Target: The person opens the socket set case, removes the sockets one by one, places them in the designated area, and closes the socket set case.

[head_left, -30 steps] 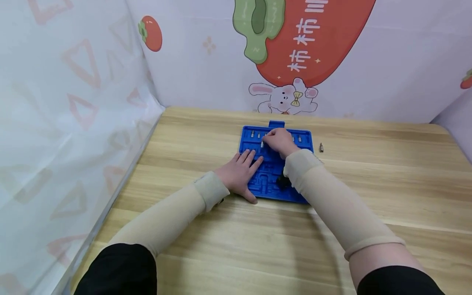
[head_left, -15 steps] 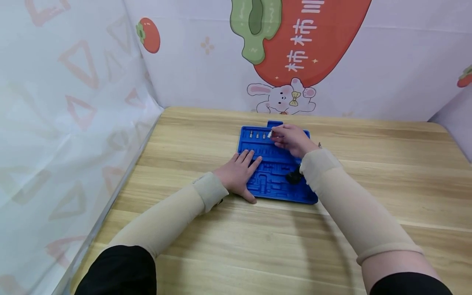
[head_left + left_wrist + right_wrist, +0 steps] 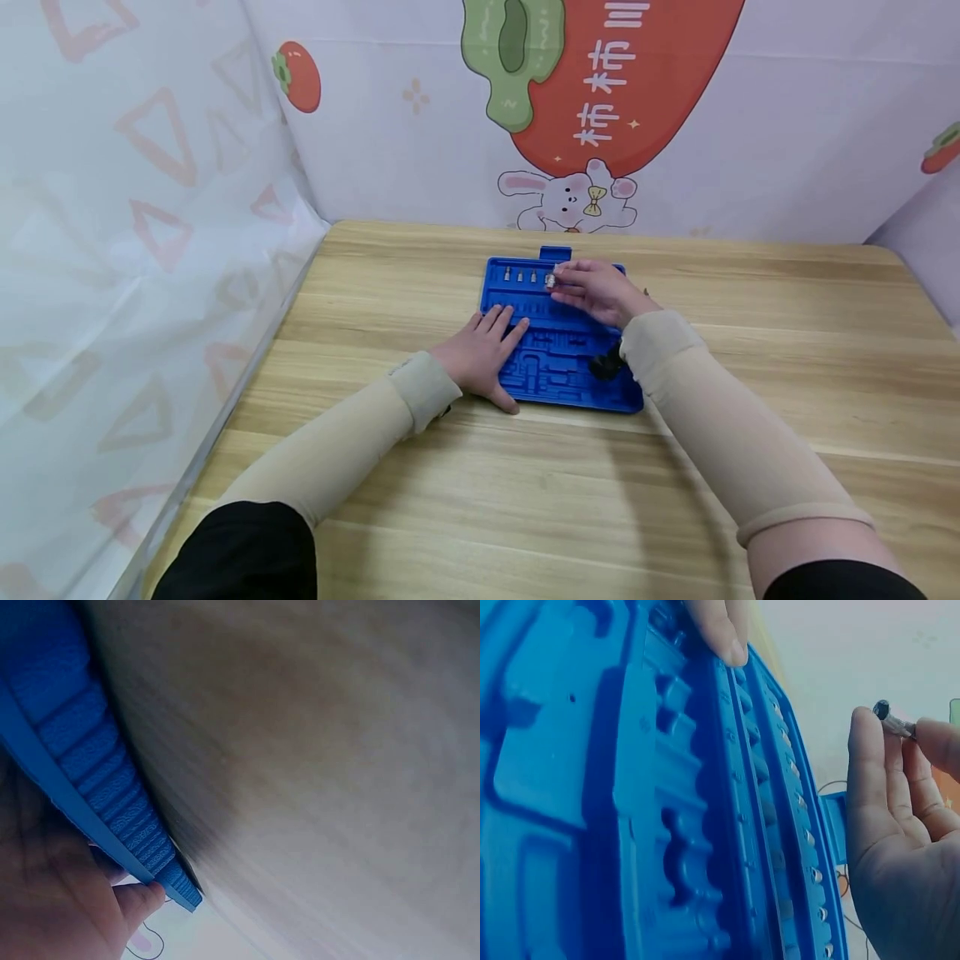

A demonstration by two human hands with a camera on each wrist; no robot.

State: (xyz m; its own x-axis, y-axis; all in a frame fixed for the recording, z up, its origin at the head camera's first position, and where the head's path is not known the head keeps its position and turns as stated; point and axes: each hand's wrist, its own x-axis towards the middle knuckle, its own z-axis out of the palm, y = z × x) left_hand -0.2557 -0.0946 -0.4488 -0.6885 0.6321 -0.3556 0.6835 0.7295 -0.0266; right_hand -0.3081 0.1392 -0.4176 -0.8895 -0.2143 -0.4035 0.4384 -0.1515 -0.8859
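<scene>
A blue moulded tool case tray (image 3: 570, 383) lies on the table. My left hand (image 3: 480, 352) rests spread on its left edge, fingers straight. In the left wrist view, fingers (image 3: 139, 904) lie along the tray's ribbed side. Over the tray's far row, my right hand (image 3: 597, 292) pinches a small metal socket bit (image 3: 892, 721) between thumb and fingertips. Its hollow end shows in the right wrist view, with a narrower shank behind. Several similar bits (image 3: 520, 277) sit in the far row of slots. The right hand hides part of that row in the head view.
Beside the right wrist, a loose bit (image 3: 647, 292) shows partly on the table (image 3: 787, 350). A blue latch tab (image 3: 556, 252) juts from the tray's far edge. A dark wrist camera (image 3: 606, 363) hangs over the tray. Printed cloth (image 3: 405, 150) stands behind.
My right hand has moved right and slightly away along the tray, from near the left slots to mid-row, holding the bit up. The left hand stays in place.
</scene>
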